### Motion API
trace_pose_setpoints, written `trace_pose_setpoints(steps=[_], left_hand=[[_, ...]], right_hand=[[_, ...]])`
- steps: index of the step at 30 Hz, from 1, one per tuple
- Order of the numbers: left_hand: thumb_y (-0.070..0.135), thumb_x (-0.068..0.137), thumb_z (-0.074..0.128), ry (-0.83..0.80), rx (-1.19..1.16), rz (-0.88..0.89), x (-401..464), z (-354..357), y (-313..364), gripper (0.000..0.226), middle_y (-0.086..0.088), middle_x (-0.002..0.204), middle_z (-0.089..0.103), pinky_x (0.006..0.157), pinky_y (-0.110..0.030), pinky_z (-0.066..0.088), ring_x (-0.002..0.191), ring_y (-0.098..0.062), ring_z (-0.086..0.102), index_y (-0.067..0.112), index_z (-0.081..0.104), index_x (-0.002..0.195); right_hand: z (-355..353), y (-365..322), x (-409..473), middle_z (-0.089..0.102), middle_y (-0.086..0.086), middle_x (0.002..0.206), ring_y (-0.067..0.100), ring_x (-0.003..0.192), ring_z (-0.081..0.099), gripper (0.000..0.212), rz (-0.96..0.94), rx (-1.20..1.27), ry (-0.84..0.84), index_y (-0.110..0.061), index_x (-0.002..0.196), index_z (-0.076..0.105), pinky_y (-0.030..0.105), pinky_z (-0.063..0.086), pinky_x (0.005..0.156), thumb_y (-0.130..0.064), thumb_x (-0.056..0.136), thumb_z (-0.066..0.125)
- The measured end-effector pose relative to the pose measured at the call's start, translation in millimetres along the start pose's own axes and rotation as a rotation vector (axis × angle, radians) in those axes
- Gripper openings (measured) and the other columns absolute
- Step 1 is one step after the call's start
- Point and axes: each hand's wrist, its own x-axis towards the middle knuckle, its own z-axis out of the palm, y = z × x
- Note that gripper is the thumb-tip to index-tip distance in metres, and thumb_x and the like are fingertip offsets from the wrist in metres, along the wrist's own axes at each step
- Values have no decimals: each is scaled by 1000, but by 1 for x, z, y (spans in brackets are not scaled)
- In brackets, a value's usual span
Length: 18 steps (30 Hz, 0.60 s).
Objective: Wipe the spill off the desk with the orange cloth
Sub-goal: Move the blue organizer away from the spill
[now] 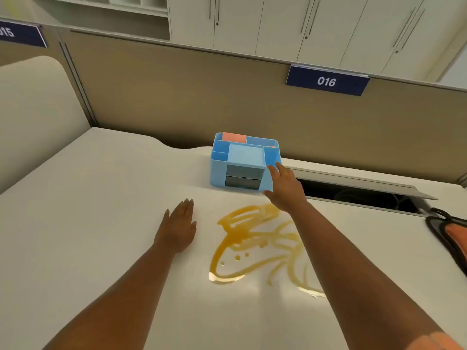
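Note:
An amber liquid spill point(249, 245) lies in loops and streaks on the white desk point(88, 198), in front of a blue desk organizer point(242, 160). My right hand point(284, 186) reaches over the spill and its fingers touch the organizer's right front corner; the fingers are apart. My left hand point(178, 227) rests flat on the desk, palm down, just left of the spill. An orange cloth point(454, 234) with a dark border lies at the desk's far right edge, partly cut off by the frame.
The organizer holds a pink pad point(234, 138) in a rear compartment. An open cable slot point(358, 192) with a raised lid runs along the back of the desk, right of the organizer. A beige partition point(177, 97) with a "016" sign point(326, 81) stands behind.

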Motion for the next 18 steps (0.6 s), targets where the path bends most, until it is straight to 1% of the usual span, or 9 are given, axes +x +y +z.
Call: trace_pose_setpoints(steps=[2,3,4,6,8,10,13,16,18], left_hand=[[27,96,24,24,41,3,-1,6,0,54,-8,156,6,116,-41,8,143,-18,9,8,4,143],[28,96,24,58,49,7,-2,12,-1,53,-10,155,14,115,-44,13,142,-20,16,6,11,142],[28,94,25,113,68,23,-4,16,-1,52,-14,151,26,112,-48,22,138,-23,28,3,23,140],[29,87,26,143,86,37,-3,25,-4,54,-17,133,53,96,-54,42,120,-28,54,-1,47,126],[29,83,28,174,111,27,-5,23,-4,53,-16,123,62,87,-55,48,110,-28,61,-1,55,119],[29,84,28,197,103,42,-4,25,-5,53,-16,124,61,88,-56,46,112,-28,60,0,54,120],[33,90,19,224,76,68,-3,30,-9,56,-15,132,55,97,-56,38,120,-29,53,1,47,127],[34,86,17,245,11,79,-3,33,-10,61,-15,142,43,108,-51,21,131,-29,41,2,36,134],[37,84,11,272,-21,85,-2,35,-10,65,-13,147,35,112,-44,11,136,-26,32,4,28,138]], right_hand=[[0,0,9,20,11,154,30,138,25,67,15,8,2,-11,143,19,44,36,105,-26,89,56],[1,0,13,21,12,153,29,137,26,67,23,9,2,-10,143,18,44,36,105,-24,89,56],[1,1,17,24,12,152,29,136,27,67,33,13,-10,-9,143,19,44,37,104,-23,89,57],[8,2,24,31,14,147,30,133,30,65,45,23,-27,-7,141,21,44,39,101,-20,88,57],[13,3,29,35,16,142,30,130,32,61,51,19,-23,-6,140,24,43,41,99,-17,89,56],[18,3,37,40,17,137,30,127,36,53,61,45,11,-5,137,31,42,43,96,-12,90,54],[22,2,45,50,19,126,31,117,46,37,96,100,110,-2,125,45,41,46,89,-6,89,54],[26,1,55,58,23,114,35,104,55,28,157,181,195,1,114,55,41,47,85,-1,86,55],[28,0,60,63,24,106,37,96,58,23,200,260,234,2,104,62,38,48,77,2,82,56]])
